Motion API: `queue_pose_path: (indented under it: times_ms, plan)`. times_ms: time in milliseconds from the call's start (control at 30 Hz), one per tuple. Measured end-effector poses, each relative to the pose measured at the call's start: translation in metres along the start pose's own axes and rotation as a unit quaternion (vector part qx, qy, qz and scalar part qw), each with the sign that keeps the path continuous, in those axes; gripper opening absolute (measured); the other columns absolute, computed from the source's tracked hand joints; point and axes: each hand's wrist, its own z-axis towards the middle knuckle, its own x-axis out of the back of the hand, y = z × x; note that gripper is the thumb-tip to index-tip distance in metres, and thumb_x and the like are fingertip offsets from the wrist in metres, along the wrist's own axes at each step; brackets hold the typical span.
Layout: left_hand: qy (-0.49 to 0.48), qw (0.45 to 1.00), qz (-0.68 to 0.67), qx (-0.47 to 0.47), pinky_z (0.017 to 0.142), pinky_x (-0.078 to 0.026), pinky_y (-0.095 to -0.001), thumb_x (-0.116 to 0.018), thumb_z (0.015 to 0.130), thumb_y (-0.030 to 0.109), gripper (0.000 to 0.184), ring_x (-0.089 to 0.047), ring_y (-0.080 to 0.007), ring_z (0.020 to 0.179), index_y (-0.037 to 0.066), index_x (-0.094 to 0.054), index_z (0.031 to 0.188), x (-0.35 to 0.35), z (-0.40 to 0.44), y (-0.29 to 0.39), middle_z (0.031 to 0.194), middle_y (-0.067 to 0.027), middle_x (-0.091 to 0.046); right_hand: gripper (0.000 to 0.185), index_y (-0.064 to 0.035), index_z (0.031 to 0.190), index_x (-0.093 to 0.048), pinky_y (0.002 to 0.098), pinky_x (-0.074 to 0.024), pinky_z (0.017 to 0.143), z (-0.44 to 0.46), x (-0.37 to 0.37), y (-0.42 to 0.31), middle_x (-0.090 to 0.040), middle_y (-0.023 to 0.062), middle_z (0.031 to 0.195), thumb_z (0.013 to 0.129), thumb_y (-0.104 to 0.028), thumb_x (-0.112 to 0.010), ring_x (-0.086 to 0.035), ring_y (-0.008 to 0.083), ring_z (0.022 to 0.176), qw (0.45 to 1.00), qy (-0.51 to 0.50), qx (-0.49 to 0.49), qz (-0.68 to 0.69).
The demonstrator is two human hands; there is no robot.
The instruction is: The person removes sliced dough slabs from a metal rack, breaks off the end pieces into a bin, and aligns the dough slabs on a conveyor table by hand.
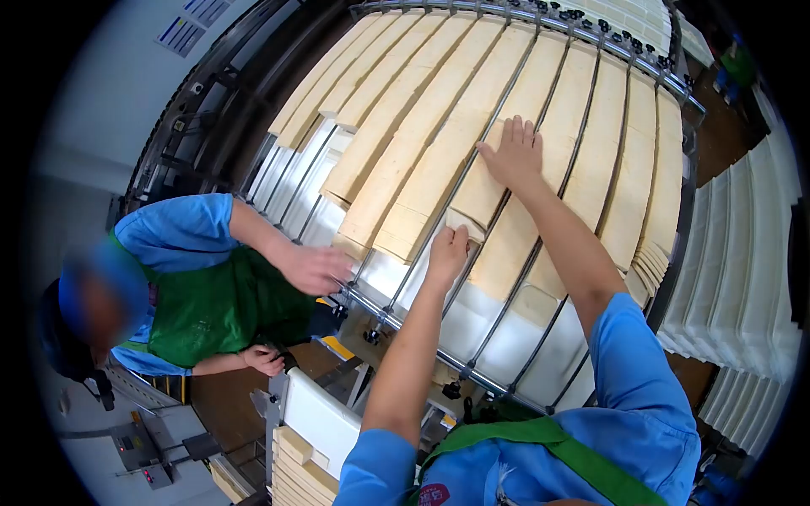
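Note:
Long rows of thin cream-coloured slices [434,181] lie packed between metal rods on a white conveyor. My left hand [448,255] is closed, fingers pinching a thin slice [463,226] at the near end of one row. Higher up that row, my right hand [513,158] lies flat on the slices with its fingers stretched out. Just right of my left hand, the near end of another row [494,268] rests on the belt. At the lower right, several slices [649,265] lean fanned apart.
At left, a co-worker in a green apron [224,304] has one hand [316,268] beside a row's near end. A metal crossbar [422,341] with black knobs runs along the near side. Stacked white trays [717,261] stand at right. More slices [295,464] lie at bottom left.

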Motion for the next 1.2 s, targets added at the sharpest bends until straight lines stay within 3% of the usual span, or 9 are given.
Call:
queue_pose_path:
  times_ms: [133, 300, 467, 700, 767, 833, 900, 1033, 1200]
  plan:
    - [0.088, 0.996, 0.011, -0.017, 0.056, -0.042, -0.0311, -0.049, 0.094, 0.030, 0.039, -0.053, -0.0155, 0.058, -0.003, -0.055, 0.073, 0.013, -0.029, -0.009, 0.063, -0.0081, -0.057, 0.082, -0.0007, 0.145, -0.025, 0.0489, -0.0065, 0.114, 0.001, 0.008, 0.004, -0.019, 0.0153, 0.154, 0.091, -0.061, -0.033, -0.013, 0.0326, 0.142, 1.000, -0.027, 0.016, 0.002]
    - [0.100, 0.986, -0.119, 0.054, 0.050, -0.037, -0.0223, -0.050, 0.095, 0.023, 0.027, -0.047, -0.0079, 0.057, 0.002, -0.052, 0.079, 0.028, -0.099, -0.005, 0.066, -0.0022, -0.053, 0.087, -0.0013, 0.144, -0.027, 0.0523, -0.0044, 0.113, 0.003, 0.026, 0.005, -0.023, 0.0146, 0.152, 0.087, -0.065, -0.038, -0.015, 0.0326, 0.142, 0.997, -0.065, 0.033, -0.027]
    - [0.146, 0.968, -0.200, 0.046, 0.054, -0.039, -0.0221, -0.048, 0.097, 0.022, 0.026, -0.046, -0.0077, 0.057, 0.003, -0.053, 0.080, 0.034, -0.169, -0.010, 0.067, -0.0015, -0.053, 0.087, -0.0042, 0.144, -0.029, 0.0514, -0.0185, 0.112, 0.011, 0.003, 0.001, -0.024, 0.0129, 0.152, 0.085, -0.067, -0.041, -0.017, 0.0346, 0.141, 0.998, -0.017, 0.064, 0.015]
    - [0.262, 0.922, -0.281, 0.043, 0.056, -0.039, -0.0207, -0.046, 0.099, 0.023, 0.025, -0.046, -0.0051, 0.061, 0.001, -0.056, 0.100, 0.051, -0.262, -0.041, 0.074, 0.0012, -0.054, 0.086, -0.0044, 0.143, -0.031, 0.0522, -0.0235, 0.109, 0.034, -0.003, 0.012, -0.030, 0.0177, 0.149, 0.084, -0.066, -0.043, -0.027, 0.0371, 0.137, 0.997, -0.053, 0.042, -0.028]
    - [0.274, 0.946, -0.166, 0.044, 0.082, -0.047, -0.0331, -0.051, 0.096, 0.028, 0.039, -0.058, -0.0210, 0.092, -0.006, -0.052, 0.116, 0.058, -0.278, -0.085, 0.105, -0.0135, -0.061, 0.079, -0.0058, 0.139, -0.039, 0.0500, -0.0360, 0.102, 0.023, -0.017, 0.004, -0.043, 0.0194, 0.139, 0.085, -0.063, -0.046, -0.042, 0.0382, 0.127, 0.999, 0.033, 0.001, -0.021]
    - [0.403, 0.908, 0.081, -0.076, 0.099, -0.039, -0.0410, -0.057, 0.092, 0.030, 0.055, -0.050, -0.0347, 0.115, -0.006, -0.041, 0.130, 0.065, -0.291, -0.123, 0.124, -0.0236, -0.051, 0.076, -0.0098, 0.141, -0.038, 0.0536, -0.0328, 0.103, -0.011, -0.007, -0.022, -0.039, 0.0192, 0.142, 0.086, -0.063, -0.044, -0.036, 0.0390, 0.130, 0.994, 0.087, 0.042, -0.044]
    - [0.427, 0.899, 0.098, 0.005, 0.103, -0.035, -0.0378, -0.061, 0.089, 0.025, 0.060, -0.040, -0.0342, 0.128, -0.001, -0.035, 0.137, 0.073, -0.317, -0.128, 0.137, -0.0236, -0.041, 0.073, -0.0105, 0.141, -0.038, 0.0552, -0.0294, 0.105, -0.048, -0.007, -0.051, -0.036, 0.0188, 0.144, 0.088, -0.061, -0.043, -0.031, 0.0403, 0.134, 0.986, 0.100, 0.131, 0.003]
    - [0.414, 0.899, -0.141, -0.006, 0.086, -0.045, -0.0264, -0.058, 0.091, 0.010, 0.040, -0.053, -0.0149, 0.099, 0.002, -0.047, 0.128, 0.089, -0.383, -0.132, 0.113, -0.0095, -0.053, 0.055, -0.0028, 0.134, -0.044, 0.0467, -0.0294, 0.107, -0.138, -0.035, -0.069, -0.044, 0.0219, 0.137, 0.090, -0.033, -0.058, -0.039, 0.0384, 0.129, 0.871, 0.119, 0.428, 0.210]
    - [0.591, 0.798, -0.117, -0.020, 0.073, -0.047, -0.0254, -0.054, 0.090, 0.005, 0.024, -0.056, -0.0131, 0.086, 0.003, -0.057, 0.113, 0.112, -0.456, -0.160, 0.102, -0.0073, -0.057, 0.044, 0.0006, 0.126, -0.049, 0.0401, -0.0323, 0.105, -0.317, 0.023, -0.124, -0.051, 0.0212, 0.129, 0.085, -0.012, -0.059, -0.047, 0.0359, 0.122, 0.783, -0.093, 0.508, 0.348]
